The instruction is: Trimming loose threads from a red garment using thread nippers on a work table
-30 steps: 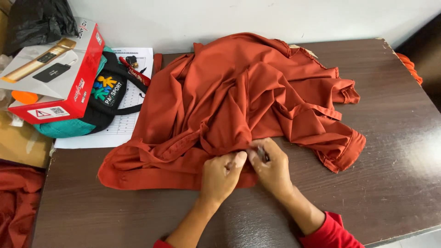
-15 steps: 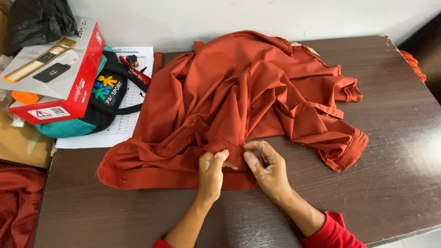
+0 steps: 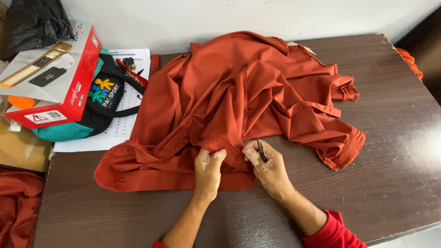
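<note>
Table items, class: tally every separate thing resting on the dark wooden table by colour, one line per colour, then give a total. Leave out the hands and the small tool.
Rust-orange: 1, the garment
Red and white: 1, the box
Black and teal: 1, the bag
White: 1, the printed paper sheet
Total: 4

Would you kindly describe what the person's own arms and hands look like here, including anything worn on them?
Both hands are bare: the left hand and the right hand show no gloves, and no rings or watch are visible. The forearms are uncovered. Red sleeves are pushed up towards the elbows; the right one shows clearly, the left one only as a sliver at the bottom edge of the picture.
</note>
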